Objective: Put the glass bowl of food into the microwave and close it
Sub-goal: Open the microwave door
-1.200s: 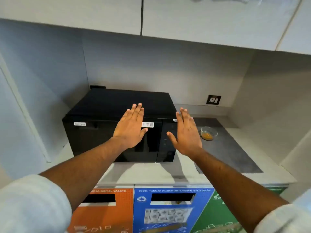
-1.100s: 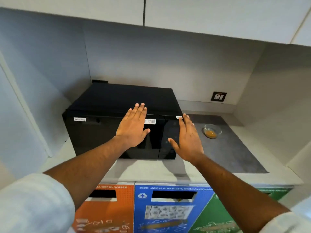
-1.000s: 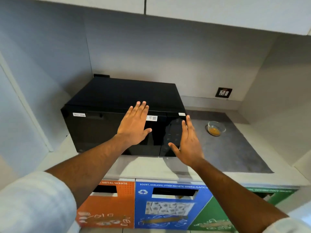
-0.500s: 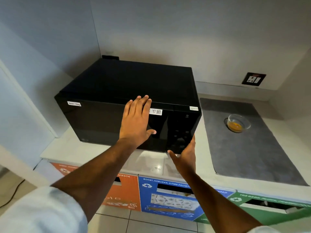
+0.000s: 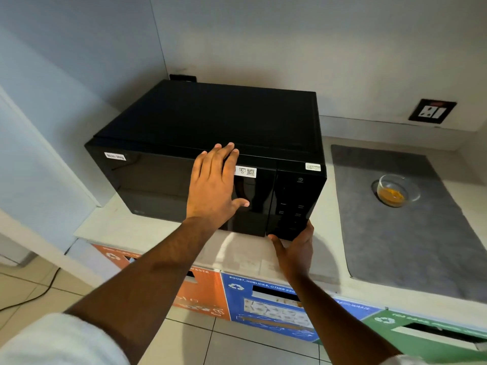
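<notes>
A black microwave (image 5: 210, 122) stands on the counter with its door closed. My left hand (image 5: 214, 187) lies flat against the door glass, fingers spread and reaching its top edge. My right hand (image 5: 296, 248) sits at the lower right corner of the control panel, fingers touching its bottom edge, holding nothing. The small glass bowl (image 5: 396, 189) with orange-yellow food rests on a grey mat (image 5: 408, 246) to the right of the microwave, well apart from both hands.
A wall socket (image 5: 432, 111) sits above the mat. Below the pale counter (image 5: 147, 230) are orange (image 5: 205, 293), blue (image 5: 266, 299) and green (image 5: 427, 330) recycling bin fronts. A black cable (image 5: 29, 299) lies on the tiled floor at left. Walls close in left and behind.
The view has moved closer and tilted down. My right hand dropped from the control panel's face to its lower right corner. My left hand stayed on the door.
</notes>
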The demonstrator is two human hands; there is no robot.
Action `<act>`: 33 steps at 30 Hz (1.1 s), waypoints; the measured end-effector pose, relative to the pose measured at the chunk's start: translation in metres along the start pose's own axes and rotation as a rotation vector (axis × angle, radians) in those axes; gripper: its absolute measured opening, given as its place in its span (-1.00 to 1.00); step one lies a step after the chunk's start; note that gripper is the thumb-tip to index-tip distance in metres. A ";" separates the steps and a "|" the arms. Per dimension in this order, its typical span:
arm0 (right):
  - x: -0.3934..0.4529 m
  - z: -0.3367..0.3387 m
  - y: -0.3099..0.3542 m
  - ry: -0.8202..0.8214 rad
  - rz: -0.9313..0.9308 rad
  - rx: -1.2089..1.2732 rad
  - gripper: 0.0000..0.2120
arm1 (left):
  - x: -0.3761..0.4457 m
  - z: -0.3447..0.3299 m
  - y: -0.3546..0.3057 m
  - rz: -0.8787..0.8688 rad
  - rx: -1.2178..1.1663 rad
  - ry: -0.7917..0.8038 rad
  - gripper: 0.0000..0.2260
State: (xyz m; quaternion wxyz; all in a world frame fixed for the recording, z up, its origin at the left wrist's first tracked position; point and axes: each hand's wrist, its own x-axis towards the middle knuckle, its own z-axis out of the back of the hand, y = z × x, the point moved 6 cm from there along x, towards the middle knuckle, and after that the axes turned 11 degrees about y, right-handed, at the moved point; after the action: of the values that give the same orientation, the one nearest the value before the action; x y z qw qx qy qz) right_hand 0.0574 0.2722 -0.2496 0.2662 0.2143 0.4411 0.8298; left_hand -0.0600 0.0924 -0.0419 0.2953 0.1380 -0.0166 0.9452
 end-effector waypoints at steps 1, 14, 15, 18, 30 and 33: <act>0.001 0.000 0.000 -0.013 -0.010 0.003 -0.10 | 0.000 0.000 0.000 0.004 0.000 0.006 0.08; 0.003 -0.002 0.007 -0.015 -0.067 0.006 -0.09 | -0.007 0.005 0.001 0.027 -0.030 0.036 0.06; 0.002 0.000 0.007 0.005 -0.062 -0.006 -0.06 | -0.008 0.006 0.001 0.020 -0.039 0.037 0.05; 0.000 0.004 0.009 0.061 -0.049 -0.031 -0.01 | -0.014 0.007 0.003 0.001 -0.047 0.052 0.04; -0.007 0.077 0.133 -0.084 0.125 -0.136 -0.03 | -0.053 0.054 0.023 -0.112 -0.334 0.037 -0.32; -0.013 0.088 0.163 -0.076 0.187 -0.251 -0.01 | -0.067 0.055 0.036 -0.131 -0.424 0.086 -0.40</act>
State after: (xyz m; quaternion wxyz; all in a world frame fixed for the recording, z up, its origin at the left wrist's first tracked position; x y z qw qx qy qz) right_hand 0.0778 0.2420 -0.0676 0.2288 0.2507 0.3018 0.8909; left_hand -0.0132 0.0195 -0.0056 0.3788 0.0331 -0.1934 0.9044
